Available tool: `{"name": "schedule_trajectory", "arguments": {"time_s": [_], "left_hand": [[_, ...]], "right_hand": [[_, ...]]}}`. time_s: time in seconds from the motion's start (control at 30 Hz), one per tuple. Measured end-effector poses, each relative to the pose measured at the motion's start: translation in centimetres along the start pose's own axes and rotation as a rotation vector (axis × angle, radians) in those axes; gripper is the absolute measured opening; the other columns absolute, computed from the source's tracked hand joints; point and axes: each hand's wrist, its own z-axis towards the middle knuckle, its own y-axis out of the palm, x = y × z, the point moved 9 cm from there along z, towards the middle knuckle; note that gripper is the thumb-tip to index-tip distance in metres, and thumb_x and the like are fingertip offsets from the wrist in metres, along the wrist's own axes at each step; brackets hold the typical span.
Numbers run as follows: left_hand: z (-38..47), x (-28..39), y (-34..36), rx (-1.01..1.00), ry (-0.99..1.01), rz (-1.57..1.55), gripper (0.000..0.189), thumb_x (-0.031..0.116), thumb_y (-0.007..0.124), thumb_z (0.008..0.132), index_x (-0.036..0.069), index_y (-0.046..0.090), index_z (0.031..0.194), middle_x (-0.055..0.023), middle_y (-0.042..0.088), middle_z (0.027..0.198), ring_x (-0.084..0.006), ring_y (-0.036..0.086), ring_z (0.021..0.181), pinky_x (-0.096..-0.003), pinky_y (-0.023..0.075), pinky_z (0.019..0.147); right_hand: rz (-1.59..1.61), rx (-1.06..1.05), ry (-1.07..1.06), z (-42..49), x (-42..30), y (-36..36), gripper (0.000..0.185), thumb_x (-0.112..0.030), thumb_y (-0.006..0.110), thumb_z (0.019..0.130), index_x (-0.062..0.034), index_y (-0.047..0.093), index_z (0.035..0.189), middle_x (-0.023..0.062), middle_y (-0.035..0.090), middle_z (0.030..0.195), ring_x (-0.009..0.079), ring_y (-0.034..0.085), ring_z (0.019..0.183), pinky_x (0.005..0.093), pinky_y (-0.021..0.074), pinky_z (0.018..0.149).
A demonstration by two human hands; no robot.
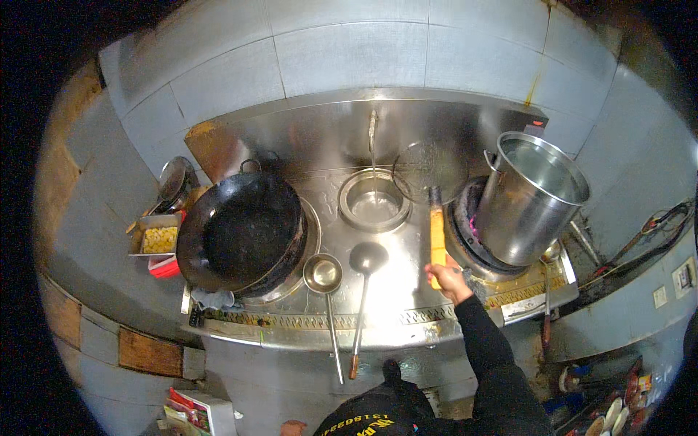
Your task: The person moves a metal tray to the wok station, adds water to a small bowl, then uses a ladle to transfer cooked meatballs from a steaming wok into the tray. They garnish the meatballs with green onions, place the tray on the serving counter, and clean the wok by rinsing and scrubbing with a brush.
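My right hand point(450, 279) grips the yellow handle of a round wire mesh strainer point(432, 173), held over the steel stove top just right of the water well. From a thin faucet point(372, 131), water runs into the round metal well point(375, 201). A tall steel stockpot point(526, 199) holding clear liquid stands tilted on the right burner, where a pinkish flame shows at its base. On the left burner rests a large black wok point(245, 231). A steel ladle point(323, 273) and a wok spatula point(368, 259) lie between wok and hand. My left hand is out of view.
At far left, a metal container point(158, 234) holds yellow pieces beside a lidded pot point(175, 182). A grey cloth point(212, 298) lies below the wok. Another long-handled ladle point(547, 289) lies right of the stockpot. Dishes point(613, 417) and a white box point(215, 411) are lower down.
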Motion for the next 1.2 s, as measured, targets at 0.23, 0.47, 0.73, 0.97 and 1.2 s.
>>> {"name": "schedule_trajectory", "arguments": {"time_s": [0.23, 0.47, 0.73, 0.97, 1.2], "left_hand": [[7.7, -9.4, 4.4, -0.505, 0.062, 0.198, 0.030, 0.025, 0.049, 0.095, 0.002, 0.055, 0.113, -0.0047, 0.052, 0.071, -0.0243, 0.051, 0.061, -0.0407, 0.0443, 0.055], [10.4, -12.6, 5.3, -0.311, 0.246, -0.004, 0.027, 0.021, 0.045, 0.094, 0.007, 0.067, 0.085, -0.0083, 0.058, 0.060, -0.0203, 0.055, 0.050, -0.0386, 0.0450, 0.051], [9.1, -15.4, 4.7, -0.295, 0.265, -0.020, 0.024, 0.019, 0.047, 0.094, 0.007, 0.068, 0.092, -0.0094, 0.065, 0.069, -0.0235, 0.062, 0.058, -0.0416, 0.0488, 0.057], [2.1, -14.5, 2.4, -0.287, 0.219, 0.495, 0.024, 0.022, 0.049, 0.093, 0.009, 0.069, 0.090, -0.0137, 0.068, 0.082, -0.0258, 0.066, 0.074, -0.0421, 0.0504, 0.062], [0.4, -19.7, 1.0, 0.031, 0.086, 0.923, 0.025, 0.025, 0.059, 0.090, 0.011, 0.059, 0.070, -0.0093, 0.053, 0.068, -0.0228, 0.050, 0.062, -0.0431, 0.0413, 0.059]], "right_hand": [[-1.384, 0.338, -0.676, -23.4, -6.4, -4.4, 0.083, 0.002, 0.051, 0.078, -0.0095, 0.017, 0.152, 0.0263, 0.062, 0.088, 0.0444, 0.061, 0.074, 0.0468, 0.0513, 0.067], [-1.581, 0.264, -0.298, -28.7, 0.0, -4.4, 0.069, -0.010, 0.056, 0.081, -0.0114, 0.034, 0.147, 0.0236, 0.063, 0.083, 0.0424, 0.064, 0.073, 0.0507, 0.0507, 0.069], [-0.051, 0.121, 0.297, -28.0, 9.1, -1.0, 0.016, -0.012, 0.054, 0.094, -0.0079, 0.052, 0.109, 0.0017, 0.054, 0.073, 0.0123, 0.052, 0.055, 0.0297, 0.0504, 0.048], [-0.412, 0.181, 0.313, -24.7, 19.4, -6.1, 0.030, -0.032, 0.066, 0.088, -0.0023, 0.061, 0.087, 0.0048, 0.061, 0.069, 0.0183, 0.062, 0.061, 0.0333, 0.0524, 0.056], [-1.327, 0.245, -0.665, -26.8, 9.3, 5.0, 0.024, -0.019, 0.072, 0.078, 0.0022, 0.062, 0.071, 0.0177, 0.062, 0.065, 0.0359, 0.060, 0.060, 0.0451, 0.0488, 0.060]]}}
